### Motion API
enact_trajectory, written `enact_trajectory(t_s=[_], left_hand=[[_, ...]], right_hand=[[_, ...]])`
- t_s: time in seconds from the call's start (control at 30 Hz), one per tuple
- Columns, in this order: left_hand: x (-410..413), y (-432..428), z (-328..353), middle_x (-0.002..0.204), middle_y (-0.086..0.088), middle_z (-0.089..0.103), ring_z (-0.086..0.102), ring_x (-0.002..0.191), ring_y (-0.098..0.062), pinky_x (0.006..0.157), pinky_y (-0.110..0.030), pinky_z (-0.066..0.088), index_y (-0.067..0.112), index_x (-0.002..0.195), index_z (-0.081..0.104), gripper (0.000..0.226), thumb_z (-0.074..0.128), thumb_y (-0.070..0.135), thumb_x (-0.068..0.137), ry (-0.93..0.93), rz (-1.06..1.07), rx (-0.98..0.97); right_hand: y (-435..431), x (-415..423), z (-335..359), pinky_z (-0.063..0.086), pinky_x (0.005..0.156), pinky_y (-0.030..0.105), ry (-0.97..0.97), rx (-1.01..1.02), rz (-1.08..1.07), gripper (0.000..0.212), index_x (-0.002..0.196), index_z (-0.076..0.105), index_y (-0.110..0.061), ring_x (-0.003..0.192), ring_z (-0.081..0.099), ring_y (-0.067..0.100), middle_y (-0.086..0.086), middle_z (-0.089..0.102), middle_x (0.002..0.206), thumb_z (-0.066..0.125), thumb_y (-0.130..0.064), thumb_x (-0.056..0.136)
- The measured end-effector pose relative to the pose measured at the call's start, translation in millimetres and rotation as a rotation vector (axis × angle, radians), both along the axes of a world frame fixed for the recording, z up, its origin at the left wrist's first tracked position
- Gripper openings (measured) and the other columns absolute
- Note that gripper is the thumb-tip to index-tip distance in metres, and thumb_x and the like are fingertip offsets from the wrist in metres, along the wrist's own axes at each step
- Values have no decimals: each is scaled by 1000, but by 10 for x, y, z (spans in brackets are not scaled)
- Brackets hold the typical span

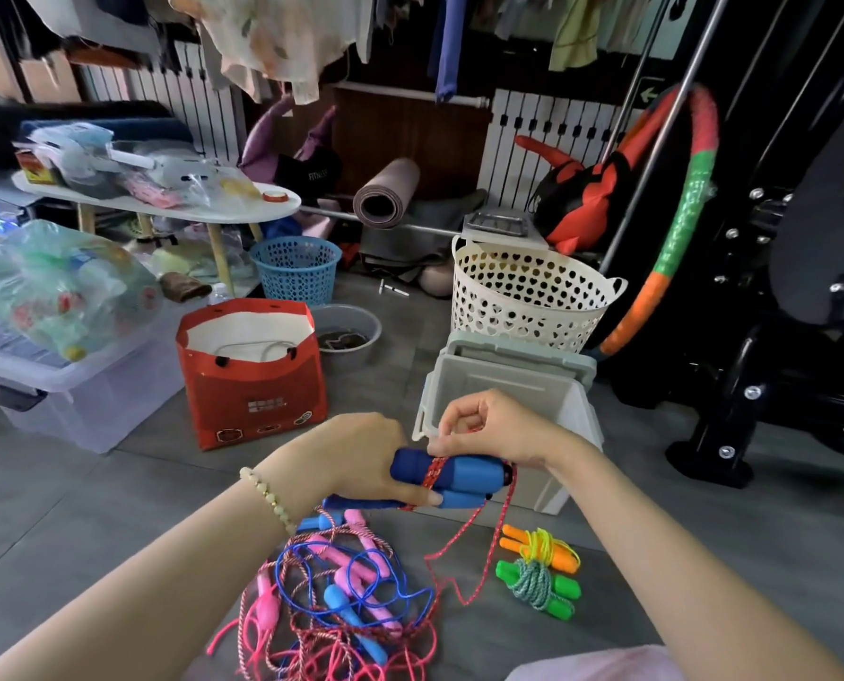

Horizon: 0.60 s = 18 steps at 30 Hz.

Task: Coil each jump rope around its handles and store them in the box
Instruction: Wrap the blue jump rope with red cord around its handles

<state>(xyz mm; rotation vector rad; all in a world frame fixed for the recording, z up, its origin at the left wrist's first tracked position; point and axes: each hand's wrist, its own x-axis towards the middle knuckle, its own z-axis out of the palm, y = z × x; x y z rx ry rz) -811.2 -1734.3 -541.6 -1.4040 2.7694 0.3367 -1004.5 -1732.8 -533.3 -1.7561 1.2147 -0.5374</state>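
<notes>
Bottom centre, the loose ropes (341, 607) lie tangled. Just above, my left hand (356, 459) curls round the blue handles (464, 476); my right hand (488, 427) pinches the red rope (483, 552), a few turns on. Next I'd wind on the slack, then the open box (508, 380) behind.

Two coiled ropes (537, 582), one box (508, 371), two baskets (296, 267), one bag (257, 400).

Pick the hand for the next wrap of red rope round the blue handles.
Right. The right hand pinches the red rope at the blue handles; the left hand grips those handles together.
</notes>
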Motion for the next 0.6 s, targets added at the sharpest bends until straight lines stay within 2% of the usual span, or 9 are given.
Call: enact_trajectory(t_s=[0.1,0.2,0.27,0.33,0.43,0.5,0.6], left_hand=[[-63,68,28,56,3,50,48,58,-19,55,-28,33,17,70,58,58,52,75,75,-17,-22,-37],[-111,114,49,63,1,56,46,60,-17,56,-27,29,20,72,58,52,49,71,81,12,-88,-72],[-86,111,72,57,1,51,43,52,-15,50,-26,28,23,61,50,52,48,70,81,21,-91,-96],[-45,97,67,51,1,44,40,47,-12,49,-26,28,22,55,40,56,47,72,81,76,-79,-60],[8,104,16,47,2,42,34,45,-14,46,-22,26,16,54,41,67,39,80,75,285,-60,77],[39,112,-24,42,6,35,31,44,-13,44,-19,25,18,51,37,65,43,76,80,421,-41,194],[82,83,-68,42,9,32,29,44,-9,45,-17,25,19,51,36,60,44,69,85,529,2,283]], right_hand=[[-2,12,18,38,61,21,-61,20,39,17,67,63,-23,65,48,12,3,58,69,76,-18,77],[41,29,24,43,63,18,-191,194,101,10,78,64,-22,65,54,8,-5,63,71,63,-18,88],[69,-1,39,47,62,15,-252,291,103,14,84,64,-16,62,59,2,-10,67,70,54,-19,93],[91,-42,60,49,63,16,-293,355,86,27,80,68,-17,62,59,4,-5,66,71,51,-33,94],[118,-82,89,49,69,23,-395,456,34,53,72,75,-23,70,60,11,1,67,79,42,-63,84],[122,-101,85,52,74,25,-493,543,72,67,85,76,-20,79,65,12,1,71,89,37,-74,74],[124,-118,85,52,87,29,-569,569,163,85,112,69,-18,103,64,16,4,68,113,51,-84,61]])
